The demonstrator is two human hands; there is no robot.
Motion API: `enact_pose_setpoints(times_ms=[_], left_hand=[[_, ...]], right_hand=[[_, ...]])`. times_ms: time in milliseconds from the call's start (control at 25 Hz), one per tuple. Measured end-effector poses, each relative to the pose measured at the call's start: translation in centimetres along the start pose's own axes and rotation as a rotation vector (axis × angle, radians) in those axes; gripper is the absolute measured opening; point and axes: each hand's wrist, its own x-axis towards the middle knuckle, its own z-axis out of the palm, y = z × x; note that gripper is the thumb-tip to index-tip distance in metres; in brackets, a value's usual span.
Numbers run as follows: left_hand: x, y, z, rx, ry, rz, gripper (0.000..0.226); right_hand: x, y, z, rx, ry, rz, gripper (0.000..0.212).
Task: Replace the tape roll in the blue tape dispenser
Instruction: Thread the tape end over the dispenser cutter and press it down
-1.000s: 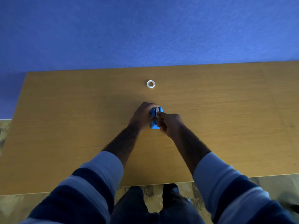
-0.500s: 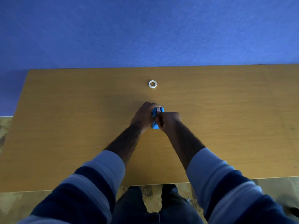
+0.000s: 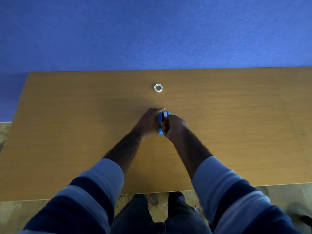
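Observation:
The blue tape dispenser (image 3: 160, 117) stands on the wooden table (image 3: 67, 132) near its middle, mostly hidden between my hands. My left hand (image 3: 148, 121) wraps its left side and holds it. My right hand (image 3: 173, 126) is closed against its right side, fingertips at a white tape roll (image 3: 165, 114) that shows in the dispenser's top. A second small white tape ring (image 3: 158, 87) lies flat on the table farther back, apart from both hands.
A blue wall (image 3: 152, 31) rises just behind the table's far edge. The table's near edge (image 3: 152, 191) runs in front of my legs, with a mottled floor (image 3: 10, 215) below.
My hands stay on the dispenser. More of the white roll shows at its top than a second ago, and my right hand has shifted slightly.

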Motion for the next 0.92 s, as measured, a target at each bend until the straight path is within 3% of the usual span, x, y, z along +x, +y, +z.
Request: enact_pose_setpoints(times_ms=[80,200,520,920], left_hand=[[-0.6,-0.9,-0.5,0.01,-0.101,-0.023,0.086],[-0.8,-2.1,-0.5,0.25,-0.164,-0.002,0.113],[0.3,-2.0,-0.1,0.452,-0.085,0.041,0.104],[-0.2,-1.5,-0.1,0.445,-0.072,0.017,0.099]], right_hand=[[0.1,0.1,-0.2,-0.01,0.007,0.001,0.025],[0.3,0.4,-0.2,-0.012,0.002,0.0,0.02],[0.2,1.4,-1.0,-0.046,0.01,-0.011,0.016],[-0.8,3.5,-2.0,-0.013,-0.004,-0.089,0.02]])
